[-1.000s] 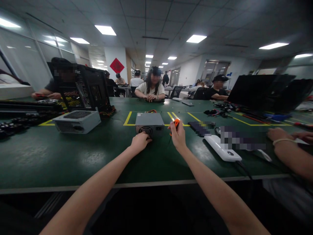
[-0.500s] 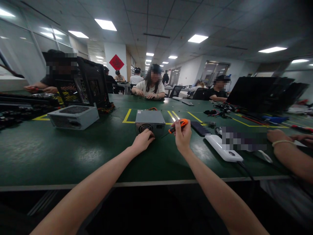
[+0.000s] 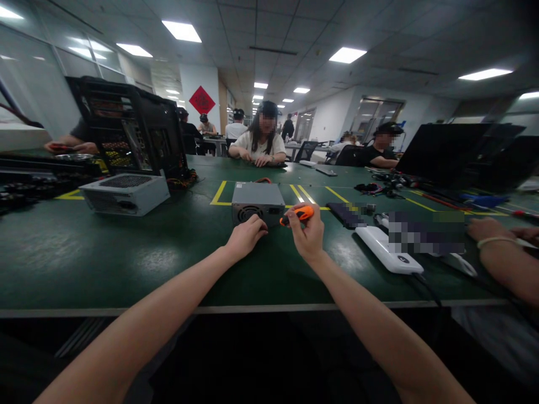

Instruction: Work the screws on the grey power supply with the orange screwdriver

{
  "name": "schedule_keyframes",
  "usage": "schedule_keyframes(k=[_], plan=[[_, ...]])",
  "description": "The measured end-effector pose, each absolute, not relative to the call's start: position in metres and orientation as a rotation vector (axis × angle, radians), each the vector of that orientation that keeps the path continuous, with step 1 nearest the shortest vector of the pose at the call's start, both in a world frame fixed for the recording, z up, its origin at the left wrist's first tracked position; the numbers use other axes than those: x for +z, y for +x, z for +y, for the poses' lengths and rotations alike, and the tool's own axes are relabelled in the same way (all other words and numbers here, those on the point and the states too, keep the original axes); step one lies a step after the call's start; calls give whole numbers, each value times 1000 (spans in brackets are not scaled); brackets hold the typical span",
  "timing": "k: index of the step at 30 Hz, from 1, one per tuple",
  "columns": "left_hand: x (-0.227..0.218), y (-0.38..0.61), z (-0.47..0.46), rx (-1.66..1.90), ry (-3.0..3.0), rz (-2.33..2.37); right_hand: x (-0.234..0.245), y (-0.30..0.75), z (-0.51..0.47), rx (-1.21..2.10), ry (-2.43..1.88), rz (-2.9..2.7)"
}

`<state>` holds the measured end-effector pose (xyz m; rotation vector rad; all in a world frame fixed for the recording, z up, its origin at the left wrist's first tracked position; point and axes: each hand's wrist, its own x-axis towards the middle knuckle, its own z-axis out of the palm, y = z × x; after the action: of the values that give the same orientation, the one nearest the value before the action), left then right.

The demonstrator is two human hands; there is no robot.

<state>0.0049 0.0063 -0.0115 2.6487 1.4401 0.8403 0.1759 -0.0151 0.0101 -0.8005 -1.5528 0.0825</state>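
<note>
A grey computer power supply (image 3: 257, 194) sits on the green table in front of me, its fan grille and socket facing my side. My left hand (image 3: 246, 235) is at its lower front, partly covering the grille. The fingers are bent and close together; anything between them is hidden. In my right hand (image 3: 309, 237) is an orange-and-black screwdriver (image 3: 303, 212), gripped by the handle just right of the power supply. Its tip points left toward the front face, and the thin shaft is hard to make out.
To the left stand a second power supply (image 3: 126, 193) and a black computer case (image 3: 138, 126). A white power bank (image 3: 387, 249) with a cable and a dark phone (image 3: 343, 215) lie to the right. A co-worker's hands (image 3: 490, 230) rest at the far right; another person (image 3: 261, 140) sits opposite.
My right hand has moved slightly left with the screwdriver, bringing it closer to the power supply's front. My left hand stays at the power supply. The view has shifted slightly.
</note>
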Motion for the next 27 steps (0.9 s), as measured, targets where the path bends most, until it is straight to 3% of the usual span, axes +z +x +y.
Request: schedule_keyframes(k=[11,18,27], plan=[[-11,6,5,707,2818,1561,15,174,-23,-207,-726,-1702],[-3,3,-2,581,2860,1589,10,169,-32,-181,-522,-1956],[-12,-2,16,1084,2455,1634,0,168,-29,-749,-419,-2195]])
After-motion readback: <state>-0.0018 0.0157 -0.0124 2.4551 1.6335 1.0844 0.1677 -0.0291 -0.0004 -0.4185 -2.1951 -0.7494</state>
